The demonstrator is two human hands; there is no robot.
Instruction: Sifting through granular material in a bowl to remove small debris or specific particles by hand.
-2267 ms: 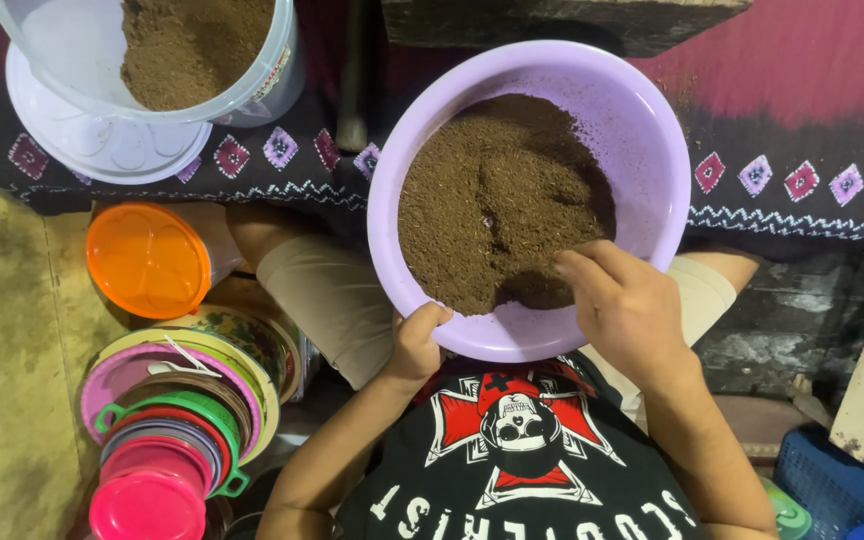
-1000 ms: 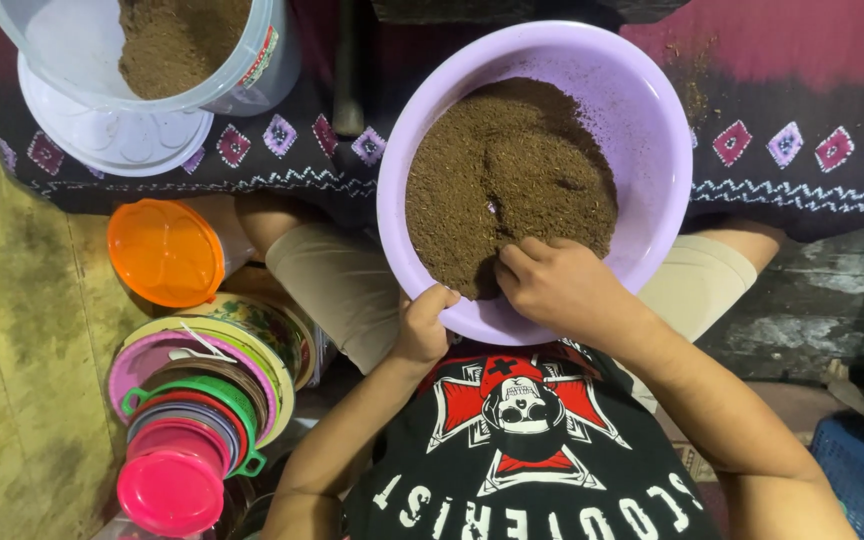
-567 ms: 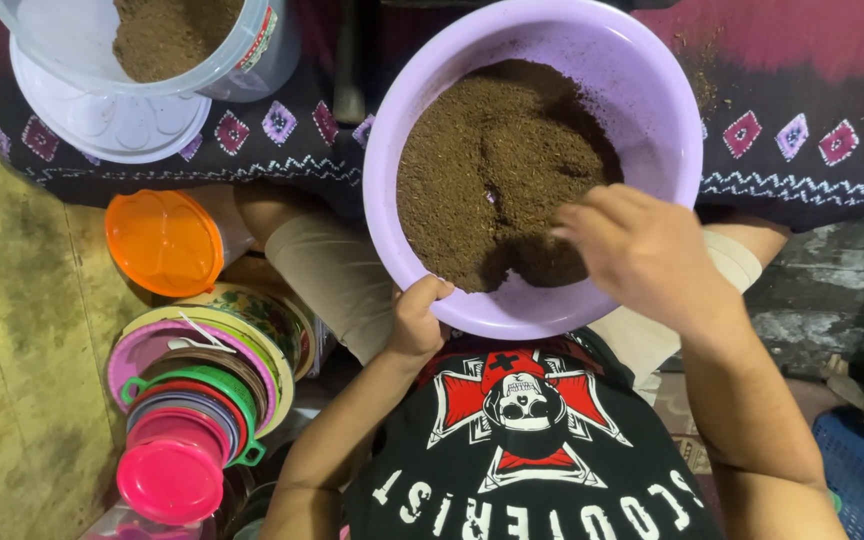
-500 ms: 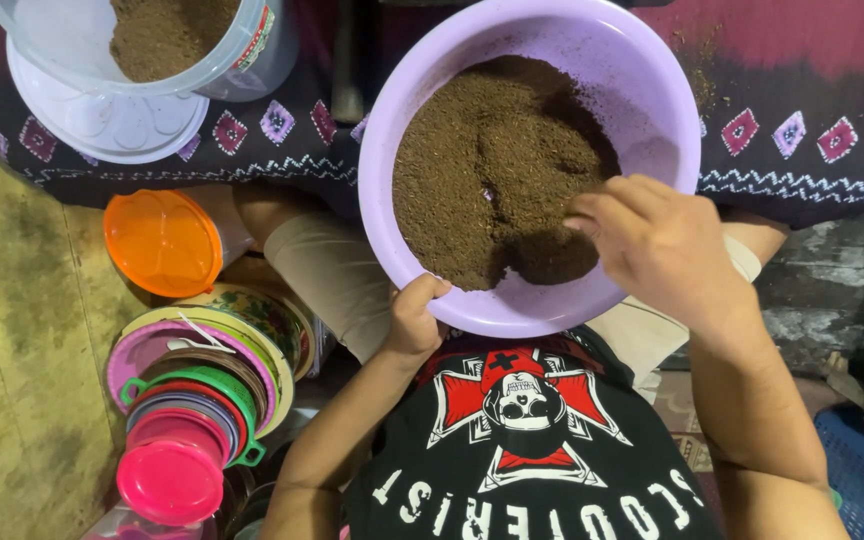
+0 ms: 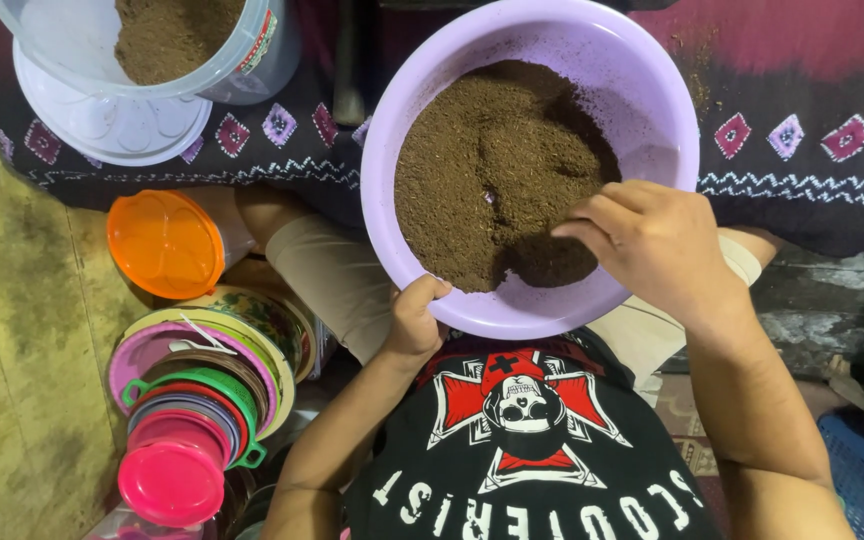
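Head view: fingers (image 5: 592, 222) in brown powder (image 5: 492, 170)

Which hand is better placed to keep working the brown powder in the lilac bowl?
Right. The right hand already sits over the brown powder with fingers curled into it, while the left hand grips the lilac bowl at its near rim, steadying it.

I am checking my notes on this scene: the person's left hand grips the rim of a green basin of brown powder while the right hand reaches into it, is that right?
Not quite: the basin is lilac, not green, as the head view shows. The left hand does grip its near rim, and the right hand does reach into the brown powder.
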